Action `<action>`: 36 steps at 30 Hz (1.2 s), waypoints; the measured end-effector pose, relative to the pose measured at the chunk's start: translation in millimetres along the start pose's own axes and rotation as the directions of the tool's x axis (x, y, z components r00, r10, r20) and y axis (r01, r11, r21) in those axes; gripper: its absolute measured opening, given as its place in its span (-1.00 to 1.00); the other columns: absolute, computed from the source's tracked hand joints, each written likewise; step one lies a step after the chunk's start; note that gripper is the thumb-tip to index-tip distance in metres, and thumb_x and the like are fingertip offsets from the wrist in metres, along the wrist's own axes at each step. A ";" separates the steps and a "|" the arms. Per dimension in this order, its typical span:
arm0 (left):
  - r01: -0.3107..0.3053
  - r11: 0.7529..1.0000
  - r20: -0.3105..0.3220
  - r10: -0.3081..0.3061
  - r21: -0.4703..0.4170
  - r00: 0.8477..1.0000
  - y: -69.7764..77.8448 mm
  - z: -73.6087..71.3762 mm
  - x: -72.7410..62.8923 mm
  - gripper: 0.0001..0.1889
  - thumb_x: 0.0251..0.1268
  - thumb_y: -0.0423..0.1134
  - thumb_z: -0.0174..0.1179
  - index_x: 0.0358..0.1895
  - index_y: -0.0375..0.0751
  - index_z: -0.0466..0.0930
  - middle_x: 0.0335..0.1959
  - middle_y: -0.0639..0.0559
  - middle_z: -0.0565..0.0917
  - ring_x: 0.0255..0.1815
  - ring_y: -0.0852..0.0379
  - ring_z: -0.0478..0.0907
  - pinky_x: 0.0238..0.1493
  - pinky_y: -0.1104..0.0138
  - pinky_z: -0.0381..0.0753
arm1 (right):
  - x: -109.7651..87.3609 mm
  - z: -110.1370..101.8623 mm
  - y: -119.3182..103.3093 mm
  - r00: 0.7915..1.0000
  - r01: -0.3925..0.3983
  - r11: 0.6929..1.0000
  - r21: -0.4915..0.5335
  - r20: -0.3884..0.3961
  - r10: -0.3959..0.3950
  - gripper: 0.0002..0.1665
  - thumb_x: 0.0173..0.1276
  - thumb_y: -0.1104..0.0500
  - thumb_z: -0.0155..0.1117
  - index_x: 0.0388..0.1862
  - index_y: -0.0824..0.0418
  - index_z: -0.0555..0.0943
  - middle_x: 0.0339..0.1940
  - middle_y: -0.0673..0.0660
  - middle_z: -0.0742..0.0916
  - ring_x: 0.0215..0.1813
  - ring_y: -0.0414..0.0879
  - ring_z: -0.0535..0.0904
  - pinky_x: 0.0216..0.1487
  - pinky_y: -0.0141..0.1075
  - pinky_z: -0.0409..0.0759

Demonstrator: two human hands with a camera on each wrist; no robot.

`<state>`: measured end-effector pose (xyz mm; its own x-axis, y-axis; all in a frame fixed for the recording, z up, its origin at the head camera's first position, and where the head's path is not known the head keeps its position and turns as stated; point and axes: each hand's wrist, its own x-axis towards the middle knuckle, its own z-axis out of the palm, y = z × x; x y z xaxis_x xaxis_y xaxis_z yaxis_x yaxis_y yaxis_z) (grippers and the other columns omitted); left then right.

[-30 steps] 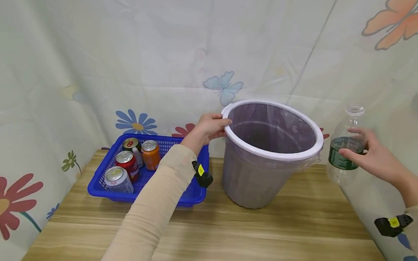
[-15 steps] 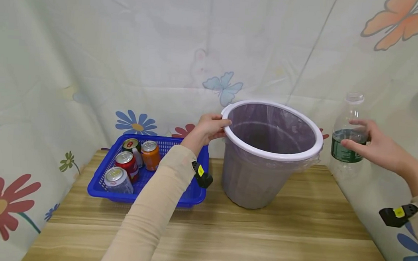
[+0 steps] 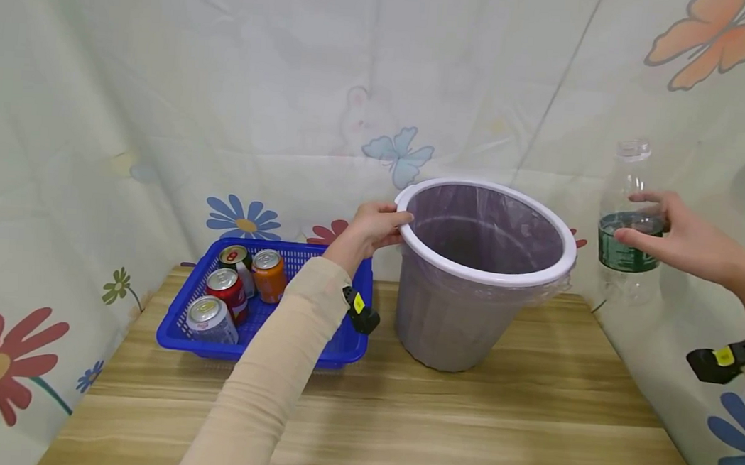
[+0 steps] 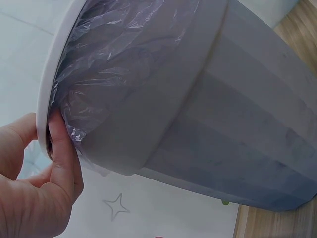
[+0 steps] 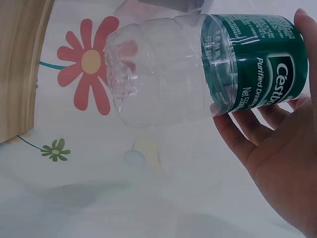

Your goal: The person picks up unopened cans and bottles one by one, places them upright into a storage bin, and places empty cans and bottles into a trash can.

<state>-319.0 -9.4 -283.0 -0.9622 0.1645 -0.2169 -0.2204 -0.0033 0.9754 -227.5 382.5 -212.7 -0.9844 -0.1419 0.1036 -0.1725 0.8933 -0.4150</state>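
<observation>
My left hand [image 3: 376, 227] pinches the white rim [image 3: 418, 246] of a grey trash can [image 3: 450, 322], thumb over the rim and fingers beneath it. The can stands on the table, lined with a thin clear purplish bag [image 4: 104, 74]. In my right hand [image 3: 699, 238] is a clear plastic water bottle [image 3: 630, 241] with a green label [image 5: 262, 64], gripped round the label. No cap shows on its neck. It is held upright in the air, right of the can and higher than the tabletop.
A blue plastic basket [image 3: 171, 323] left of the can holds several drink cans, among them an orange can [image 3: 269, 277] and a red can [image 3: 228, 295]. The wooden table [image 3: 437, 435] ends at the patterned curtain [image 3: 279, 77] behind and beside it.
My right hand has lifted the bottle upward and slightly to the right. The left hand, the trash can and the basket have stayed in place.
</observation>
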 end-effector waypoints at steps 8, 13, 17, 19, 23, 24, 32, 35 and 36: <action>-0.008 1.000 0.018 0.008 -0.017 1.000 -1.2 -0.2 1.4 -0.58 0.19 -0.28 0.20 0.15 -0.24 0.44 -0.18 -0.11 0.60 -0.38 0.16 0.57 -0.22 0.35 0.65 | 5.9 -7.5 -14.1 1.000 0.005 1.000 -0.014 0.001 -0.005 -0.03 0.33 -0.06 0.10 0.44 0.30 -0.19 0.17 0.60 0.24 0.10 0.48 0.22 -0.15 0.37 0.34; -0.005 1.000 0.020 0.005 -0.015 1.000 -2.2 0.3 2.1 -0.56 0.19 -0.28 0.20 0.16 -0.24 0.44 -0.16 -0.12 0.60 -0.37 0.15 0.58 -0.21 0.34 0.65 | 8.5 -11.3 -20.6 1.000 0.005 1.000 -0.024 0.019 -0.004 -0.02 0.33 -0.07 0.10 0.43 0.32 -0.21 0.16 0.61 0.24 0.09 0.50 0.23 -0.15 0.37 0.36; -0.003 1.000 0.019 0.003 -0.017 1.000 -2.0 -0.1 2.2 -0.54 0.20 -0.27 0.20 0.19 -0.24 0.41 -0.14 -0.12 0.59 -0.36 0.14 0.58 -0.19 0.34 0.64 | 10.2 -17.0 -26.1 1.000 0.017 0.999 -0.027 0.019 -0.017 -0.01 0.32 -0.06 0.11 0.42 0.32 -0.23 0.13 0.60 0.27 0.04 0.49 0.27 -0.20 0.34 0.42; -0.003 1.000 0.020 0.004 -0.017 1.000 -1.6 -0.3 1.7 -0.53 0.20 -0.27 0.20 0.19 -0.24 0.40 -0.11 -0.14 0.59 -0.36 0.14 0.58 -0.19 0.33 0.64 | 11.1 -20.4 -29.0 1.000 0.028 0.999 -0.031 0.015 -0.027 -0.01 0.32 -0.04 0.11 0.42 0.33 -0.23 0.12 0.61 0.28 0.03 0.49 0.27 -0.21 0.34 0.43; -0.003 1.000 0.024 0.003 -0.011 1.000 -1.0 -0.6 0.8 -0.54 0.21 -0.28 0.19 0.19 -0.25 0.41 -0.03 -0.18 0.58 -0.35 0.14 0.57 -0.17 0.33 0.64 | 13.4 -27.0 -35.8 0.999 0.033 0.999 -0.040 0.016 -0.032 0.00 0.32 -0.04 0.10 0.42 0.32 -0.26 0.13 0.62 0.26 0.04 0.50 0.26 -0.20 0.35 0.41; -0.003 1.000 0.024 0.003 -0.009 1.000 -1.0 -0.7 0.6 -0.54 0.21 -0.28 0.19 0.19 -0.25 0.41 -0.01 -0.19 0.57 -0.35 0.14 0.57 -0.17 0.33 0.64 | 14.2 -28.7 -37.5 0.999 0.034 0.999 -0.040 0.019 -0.033 0.00 0.33 -0.04 0.10 0.43 0.32 -0.27 0.13 0.63 0.26 0.04 0.50 0.25 -0.20 0.34 0.41; -0.004 1.000 0.016 0.004 -0.023 1.000 -1.6 -1.8 0.1 -0.53 0.20 -0.29 0.20 0.20 -0.26 0.39 -0.06 -0.16 0.58 -0.35 0.14 0.58 -0.18 0.33 0.64 | 20.9 -38.3 -48.7 0.998 0.054 0.997 -0.049 0.011 -0.054 -0.02 0.32 -0.02 0.12 0.43 0.32 -0.23 0.10 0.64 0.30 0.02 0.49 0.30 -0.21 0.29 0.45; -0.004 1.000 0.019 0.004 -0.028 1.000 -1.9 -2.1 -0.1 -0.52 0.20 -0.29 0.20 0.20 -0.26 0.39 -0.04 -0.17 0.57 -0.35 0.14 0.59 -0.18 0.34 0.64 | 23.5 -40.4 -52.0 0.998 0.056 0.997 -0.058 0.011 -0.056 -0.02 0.31 -0.03 0.12 0.43 0.32 -0.21 0.09 0.64 0.30 -0.01 0.49 0.33 -0.21 0.30 0.45; -0.004 1.000 0.019 0.004 -0.027 1.000 -1.9 -2.2 -0.2 -0.53 0.20 -0.28 0.20 0.20 -0.26 0.40 -0.04 -0.18 0.57 -0.35 0.14 0.59 -0.18 0.34 0.64 | 24.4 -41.1 -53.1 0.998 0.058 0.997 -0.058 0.013 -0.057 -0.02 0.31 -0.03 0.12 0.43 0.32 -0.22 0.10 0.64 0.29 0.00 0.49 0.33 -0.20 0.30 0.44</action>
<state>-318.7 -11.6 -284.9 -0.9600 0.1831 -0.2120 -0.2212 -0.0309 0.9747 -241.0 349.1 -151.0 -0.9733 -0.1987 0.1150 -0.2271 0.9067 -0.3554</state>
